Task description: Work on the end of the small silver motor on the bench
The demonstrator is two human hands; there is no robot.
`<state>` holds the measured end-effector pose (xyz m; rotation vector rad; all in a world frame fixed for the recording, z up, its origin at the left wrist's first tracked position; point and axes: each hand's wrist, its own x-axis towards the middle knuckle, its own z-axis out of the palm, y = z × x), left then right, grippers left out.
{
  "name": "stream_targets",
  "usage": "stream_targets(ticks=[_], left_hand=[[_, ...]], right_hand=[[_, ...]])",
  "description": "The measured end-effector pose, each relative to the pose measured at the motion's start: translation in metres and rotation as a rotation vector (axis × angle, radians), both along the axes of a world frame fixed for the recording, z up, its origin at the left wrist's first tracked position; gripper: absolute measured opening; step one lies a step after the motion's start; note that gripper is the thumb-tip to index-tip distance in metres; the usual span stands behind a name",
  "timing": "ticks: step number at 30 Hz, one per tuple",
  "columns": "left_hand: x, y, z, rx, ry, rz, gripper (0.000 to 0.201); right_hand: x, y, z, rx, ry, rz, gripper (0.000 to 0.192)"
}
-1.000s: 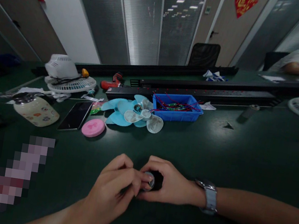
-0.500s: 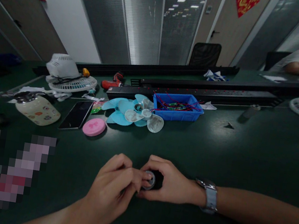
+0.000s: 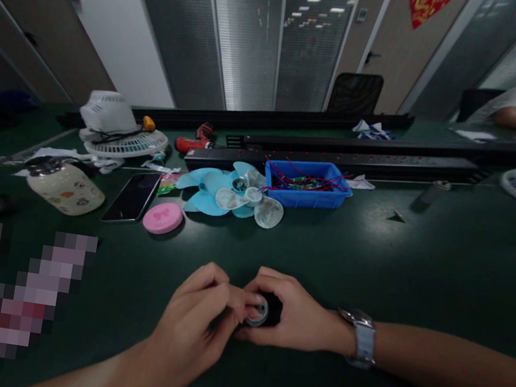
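A small metal can (image 3: 261,312) with a round silver top stands low in the middle of the view. Curled around its side, my right hand (image 3: 291,315) grips it, and a dark gap shows between can and palm. My left hand (image 3: 206,309) is closed, its fingertips pressed together on the can's top at the near left edge. Those fingers partly cover the lid, so whatever they pinch there is hidden. The can's lower body is out of sight behind both hands.
Ahead are blue and grey fan blades (image 3: 228,199), a blue bin (image 3: 316,196) of wires, a pink round case (image 3: 163,218), a phone (image 3: 132,198) and a cream patterned object (image 3: 67,189). A grey cylinder (image 3: 431,195) stands farther right. Another person (image 3: 512,112) sits at the far right.
My left fingertips have shifted slightly on the can's top and a little more of the lid shows. My right hand keeps its grip in the same place.
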<state>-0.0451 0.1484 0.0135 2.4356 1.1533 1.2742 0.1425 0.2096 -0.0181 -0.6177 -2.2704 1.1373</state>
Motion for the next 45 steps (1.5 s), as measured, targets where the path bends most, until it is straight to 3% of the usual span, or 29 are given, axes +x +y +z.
stream_targets(ticks=[15,45], left_hand=[[-0.0027,0.0051,0.0001,-0.238,-0.062,-0.088,0.024],[-0.0022,0.0030,-0.0048,-0.213,0.037,-0.178,0.028]], right_hand=[[-0.0010,0.0009,0.0003,0.002,0.002,-0.003,0.034],[-0.0010,0.0006,-0.0016,0.028,0.018,0.004,0.032]])
